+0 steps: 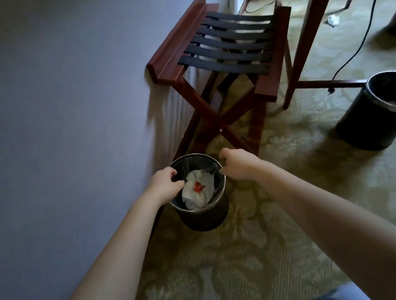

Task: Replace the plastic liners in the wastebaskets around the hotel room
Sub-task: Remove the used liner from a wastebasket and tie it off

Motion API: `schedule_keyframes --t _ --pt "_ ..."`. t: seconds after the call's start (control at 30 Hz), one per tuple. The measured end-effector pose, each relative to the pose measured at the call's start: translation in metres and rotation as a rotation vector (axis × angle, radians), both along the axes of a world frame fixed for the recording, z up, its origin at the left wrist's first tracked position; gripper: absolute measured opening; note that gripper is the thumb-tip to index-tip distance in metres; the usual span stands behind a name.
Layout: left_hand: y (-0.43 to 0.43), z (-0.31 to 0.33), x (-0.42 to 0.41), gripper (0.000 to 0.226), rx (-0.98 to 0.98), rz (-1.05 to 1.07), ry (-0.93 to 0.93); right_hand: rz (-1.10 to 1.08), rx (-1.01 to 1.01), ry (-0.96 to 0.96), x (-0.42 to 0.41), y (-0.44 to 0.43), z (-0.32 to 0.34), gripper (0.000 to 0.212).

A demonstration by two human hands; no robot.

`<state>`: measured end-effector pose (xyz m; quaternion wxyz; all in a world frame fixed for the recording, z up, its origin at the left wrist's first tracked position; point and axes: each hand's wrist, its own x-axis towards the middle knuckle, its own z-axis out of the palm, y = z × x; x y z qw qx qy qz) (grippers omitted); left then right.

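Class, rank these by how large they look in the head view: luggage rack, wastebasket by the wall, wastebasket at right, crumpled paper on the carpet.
1. luggage rack
2. wastebasket at right, partly cropped
3. wastebasket by the wall
4. crumpled paper, far off, so real size unsure

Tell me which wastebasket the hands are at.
The wastebasket by the wall, with white paper inside; left hand and right hand reach its rim. The other wastebasket stands apart.

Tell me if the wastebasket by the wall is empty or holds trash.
Holds trash: crumpled white paper with a red spot lies inside the wastebasket, within its clear liner.
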<state>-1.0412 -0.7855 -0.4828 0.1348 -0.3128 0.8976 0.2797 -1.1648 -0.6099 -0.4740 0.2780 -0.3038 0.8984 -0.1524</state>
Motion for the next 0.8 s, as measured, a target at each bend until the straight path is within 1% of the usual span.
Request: schedule_keyframes --t 0.1,0.2,0.3,0.37,0.43,0.53,0.7,0.8 --pt "-0.02 -0.076 -0.005 0.056 -0.055 -0.004 0.041 0.01 0.037 0.03 -0.01 -0.013 -0.066 0.042" --pt "-0.039 -0.14 -0.004 0.063 -0.123 -0.003 0.019 -0.006 0.056 0.028 -0.018 -0.019 -0.122 0.048" --pt "-0.054 -0.189 0.002 0.069 -0.242 0.043 -0.051 -0.041 0.07 0.031 -0.02 -0.023 -0.166 0.064" --pt "-0.062 -0.209 0.003 0.07 -0.256 0.094 -0.057 -0.065 0.092 0.037 -0.02 -0.026 -0.189 0.075" --pt "-0.069 -0.221 0.001 0.07 -0.187 0.124 -0.022 -0.096 0.08 0.012 -0.02 -0.03 -0.202 0.08" --pt "-0.074 -0.226 -0.002 0.071 -0.102 0.147 0.038 -0.146 0.033 0.001 -0.02 -0.038 -0.208 0.078" --pt "-0.073 -0.223 -0.001 0.076 -0.097 0.156 0.067 -0.192 0.026 0.047 -0.015 -0.044 -0.202 0.07" --pt "-0.072 -0.213 0.0 0.073 -0.112 0.181 0.117 -0.194 -0.001 0.097 -0.016 -0.042 -0.193 0.062"
